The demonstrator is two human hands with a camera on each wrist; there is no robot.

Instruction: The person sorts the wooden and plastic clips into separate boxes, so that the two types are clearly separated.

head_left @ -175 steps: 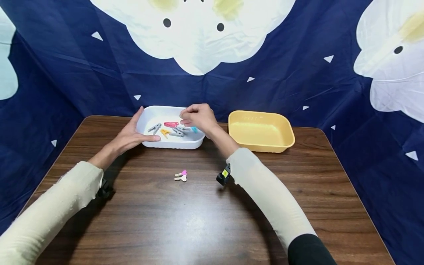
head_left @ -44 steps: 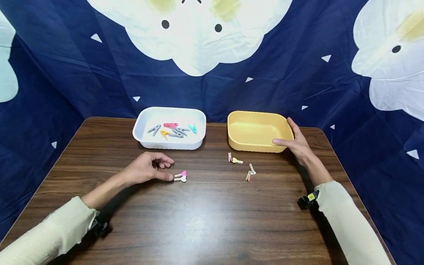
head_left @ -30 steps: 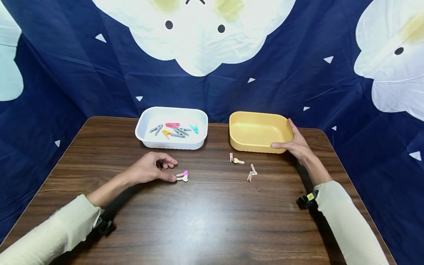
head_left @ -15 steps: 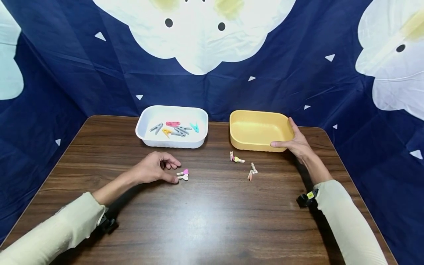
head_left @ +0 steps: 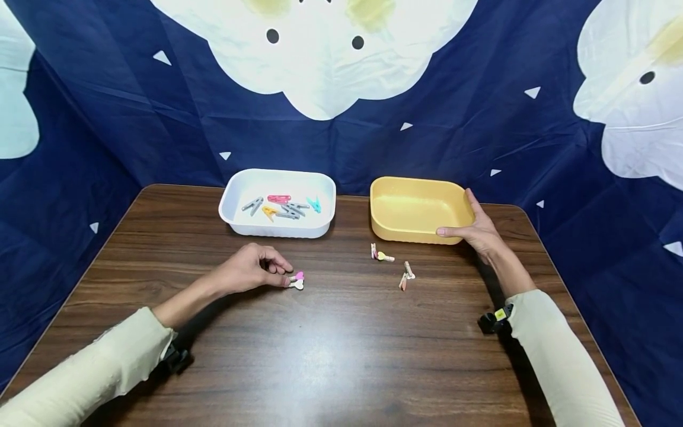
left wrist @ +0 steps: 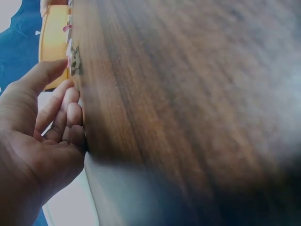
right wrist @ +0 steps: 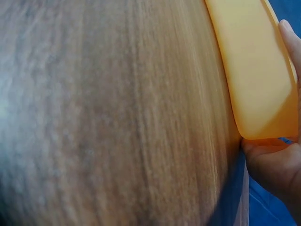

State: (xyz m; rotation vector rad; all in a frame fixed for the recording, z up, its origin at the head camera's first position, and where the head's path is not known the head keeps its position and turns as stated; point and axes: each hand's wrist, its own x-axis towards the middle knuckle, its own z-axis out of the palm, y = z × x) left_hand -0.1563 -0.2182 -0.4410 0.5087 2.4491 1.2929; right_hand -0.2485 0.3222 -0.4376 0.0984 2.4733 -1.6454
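Observation:
Left hand (head_left: 248,270) is low over the table, thumb and forefinger apart. Its thumb tip overlaps the bare ends of two small wooden clothespins lying side by side, one with a pink heart (head_left: 300,276), the other with a white heart (head_left: 299,284). In the left wrist view, these clothespins (left wrist: 75,61) sit just beyond the thumb and forefinger tips. Right hand (head_left: 480,234) holds the right end of a yellow plastic basin (head_left: 400,235), thumb along the front rim and fingers at the far side. The right wrist view shows that hand (right wrist: 277,162) against the basin wall (right wrist: 256,70).
A white basin (head_left: 272,230) at back left contains several plastic clothespins: grey, pink, orange and turquoise. Several more small wooden clothespins lie before the yellow basin, including a yellow heart one (head_left: 382,256) and an orange one (head_left: 403,283). Blue patterned cloth (head_left: 352,148) hangs behind the table.
The right hand has gone from the white basin to the yellow one, and small wooden clothespins now lie before it. The left hand left the white basin and lately edged right to the heart clothespins.

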